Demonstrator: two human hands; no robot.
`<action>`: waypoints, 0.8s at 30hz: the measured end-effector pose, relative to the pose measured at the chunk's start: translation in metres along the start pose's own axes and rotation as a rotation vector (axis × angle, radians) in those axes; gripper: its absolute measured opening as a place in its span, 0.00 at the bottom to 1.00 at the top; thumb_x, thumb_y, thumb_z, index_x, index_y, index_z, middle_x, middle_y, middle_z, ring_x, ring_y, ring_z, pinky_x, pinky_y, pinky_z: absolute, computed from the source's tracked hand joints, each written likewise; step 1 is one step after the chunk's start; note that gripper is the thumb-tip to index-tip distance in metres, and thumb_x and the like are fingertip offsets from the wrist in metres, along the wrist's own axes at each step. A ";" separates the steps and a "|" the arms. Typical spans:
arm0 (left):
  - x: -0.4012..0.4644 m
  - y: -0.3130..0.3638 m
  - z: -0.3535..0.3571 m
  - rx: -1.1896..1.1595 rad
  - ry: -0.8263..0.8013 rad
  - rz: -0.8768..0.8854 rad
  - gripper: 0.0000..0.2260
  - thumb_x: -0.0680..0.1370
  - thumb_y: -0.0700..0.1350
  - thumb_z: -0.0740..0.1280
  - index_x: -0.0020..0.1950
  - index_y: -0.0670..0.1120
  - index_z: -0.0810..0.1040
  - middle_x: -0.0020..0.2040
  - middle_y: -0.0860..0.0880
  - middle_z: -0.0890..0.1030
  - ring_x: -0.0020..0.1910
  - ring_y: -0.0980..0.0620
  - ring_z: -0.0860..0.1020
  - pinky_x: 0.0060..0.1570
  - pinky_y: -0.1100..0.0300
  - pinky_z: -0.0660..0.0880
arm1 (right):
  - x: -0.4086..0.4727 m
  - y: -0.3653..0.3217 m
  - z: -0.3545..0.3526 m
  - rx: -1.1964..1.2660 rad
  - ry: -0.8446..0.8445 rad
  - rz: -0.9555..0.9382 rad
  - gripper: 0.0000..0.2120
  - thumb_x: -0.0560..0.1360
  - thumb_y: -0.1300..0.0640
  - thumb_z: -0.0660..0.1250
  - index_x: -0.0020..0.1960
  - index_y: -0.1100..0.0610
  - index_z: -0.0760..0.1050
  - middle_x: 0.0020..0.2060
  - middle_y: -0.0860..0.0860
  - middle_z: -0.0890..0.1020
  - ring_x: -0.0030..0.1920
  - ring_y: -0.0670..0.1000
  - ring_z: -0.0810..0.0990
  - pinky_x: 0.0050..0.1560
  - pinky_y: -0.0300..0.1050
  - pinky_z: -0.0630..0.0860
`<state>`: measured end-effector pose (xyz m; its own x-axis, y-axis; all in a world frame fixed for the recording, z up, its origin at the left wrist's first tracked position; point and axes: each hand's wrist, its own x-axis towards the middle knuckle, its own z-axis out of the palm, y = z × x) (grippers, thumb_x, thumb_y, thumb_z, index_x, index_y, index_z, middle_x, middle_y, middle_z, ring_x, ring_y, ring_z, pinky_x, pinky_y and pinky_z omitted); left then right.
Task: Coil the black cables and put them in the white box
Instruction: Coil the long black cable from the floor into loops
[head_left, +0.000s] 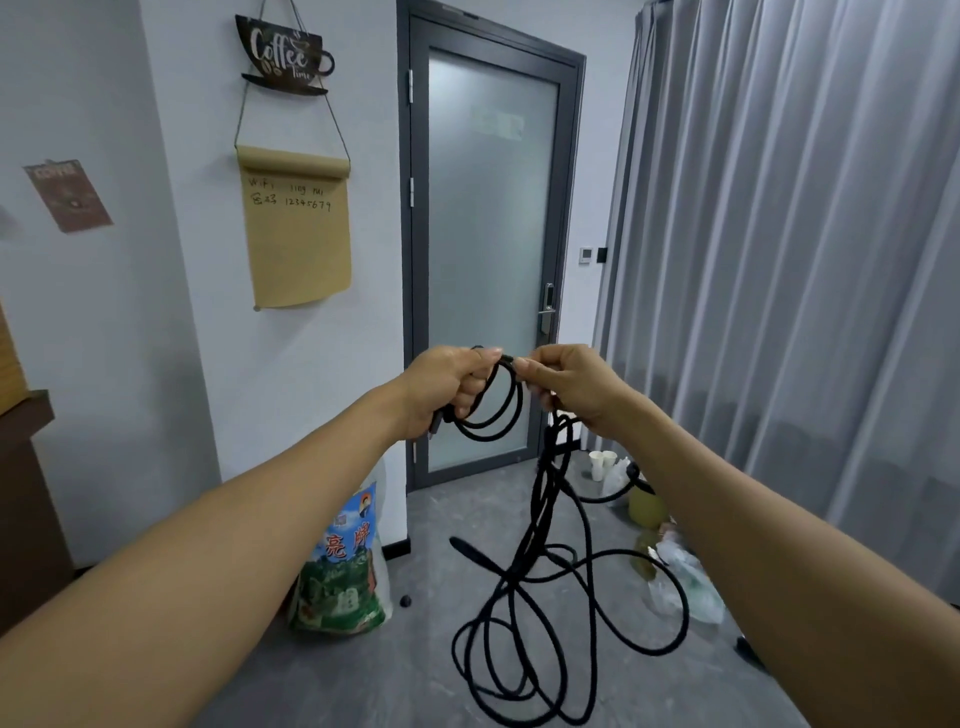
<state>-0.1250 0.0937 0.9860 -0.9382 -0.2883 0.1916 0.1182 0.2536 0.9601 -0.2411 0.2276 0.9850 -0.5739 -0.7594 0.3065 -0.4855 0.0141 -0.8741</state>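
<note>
Black cable (545, 519) at centre frame, held up in front of frosted glass door (488, 260). Few small loops gathered in left hand (447, 387), grip curled round the coil. Right hand (566, 382) just beside it, grip pinching the cable near the top of the loops. Remaining length hanging from right hand in loose tangled loops toward grey floor (363, 675), lower centre. Printed bag (343, 566) against wall, lower left of centre. Grey curtain (805, 260) at right.

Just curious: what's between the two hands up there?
In the head view, a short stretch of black cable bridges the left hand and right hand.
</note>
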 end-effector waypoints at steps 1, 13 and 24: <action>0.001 0.000 -0.001 -0.011 0.048 -0.002 0.20 0.81 0.47 0.60 0.29 0.50 0.60 0.22 0.56 0.59 0.23 0.57 0.56 0.26 0.64 0.56 | -0.001 0.003 0.003 -0.033 -0.035 0.012 0.09 0.76 0.57 0.67 0.37 0.58 0.74 0.30 0.51 0.74 0.29 0.46 0.71 0.30 0.35 0.72; 0.000 -0.013 -0.013 -0.145 0.342 -0.045 0.19 0.80 0.46 0.61 0.29 0.50 0.61 0.20 0.56 0.60 0.20 0.57 0.57 0.24 0.64 0.59 | 0.006 0.032 0.017 -0.592 -0.141 0.094 0.11 0.72 0.58 0.71 0.53 0.58 0.75 0.44 0.50 0.79 0.43 0.50 0.78 0.47 0.44 0.77; -0.009 -0.013 -0.029 0.334 0.235 0.000 0.18 0.80 0.47 0.60 0.31 0.47 0.63 0.27 0.51 0.63 0.25 0.54 0.60 0.27 0.62 0.60 | 0.017 0.006 0.026 -0.357 -0.025 0.187 0.12 0.77 0.57 0.64 0.36 0.58 0.75 0.30 0.50 0.73 0.28 0.47 0.67 0.28 0.37 0.67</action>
<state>-0.1085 0.0662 0.9781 -0.8338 -0.4814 0.2701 -0.0304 0.5286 0.8483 -0.2367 0.1983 0.9754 -0.6601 -0.7378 0.1412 -0.5751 0.3755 -0.7268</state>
